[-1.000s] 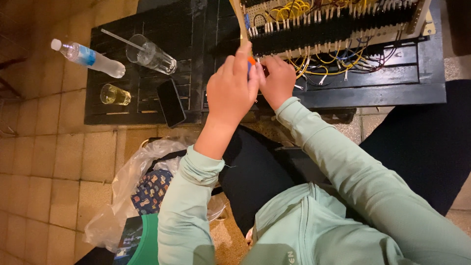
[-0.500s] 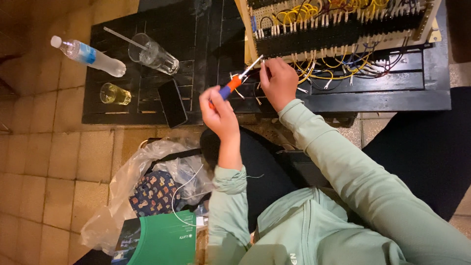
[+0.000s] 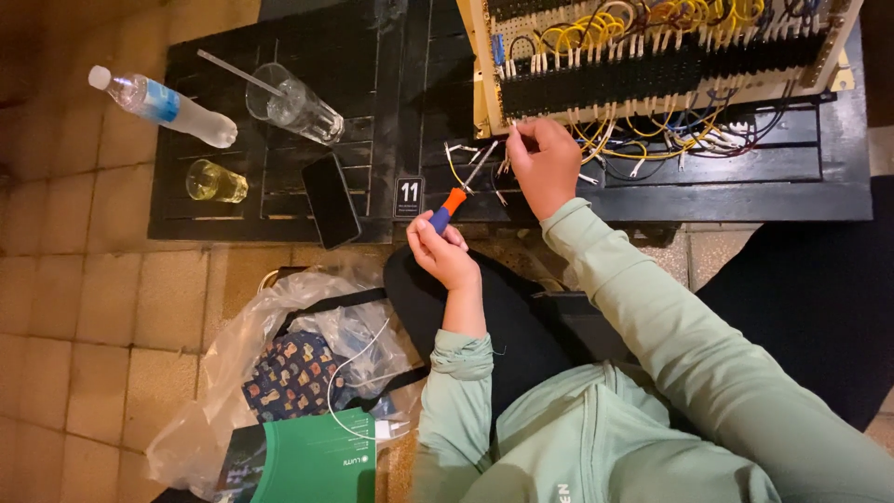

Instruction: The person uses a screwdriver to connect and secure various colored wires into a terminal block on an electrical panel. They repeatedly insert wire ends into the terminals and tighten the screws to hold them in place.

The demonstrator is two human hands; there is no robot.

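The left hand (image 3: 445, 250) is closed around a screwdriver (image 3: 456, 197), its fingers wrapped on the orange and blue handle near the front edge of the black slatted tabletop (image 3: 372, 112); the thin metal shaft slants up and to the right, its tip ending close to the right hand (image 3: 545, 166). That hand rests over the tabletop just below a wiring board (image 3: 652, 56), with its fingers pinched narrowly on a small wire end at the tangle of loose wires (image 3: 652, 140); what exactly sits between the fingertips is too small to tell. The board lies flat on the tabletop, pale framed, with rows of dark terminal strips and many yellow, blue and white loops. Both arms wear pale green sleeves (image 3: 652, 317). To the left on the tabletop, well apart from the hands, lie a plastic bottle (image 3: 163, 105) on its side, a clear tumbler (image 3: 298, 104) tipped over with a straw in it, a small glass (image 3: 214, 182) of yellowish liquid standing upright, and a dark phone (image 3: 331, 198) near the front edge. Just right of the phone is a small dark tag (image 3: 409, 197). On the tiled floor (image 3: 74, 326) below, a clear plastic bag (image 3: 279, 373) holds patterned cloth, a white cable and a green booklet (image 3: 312, 456).
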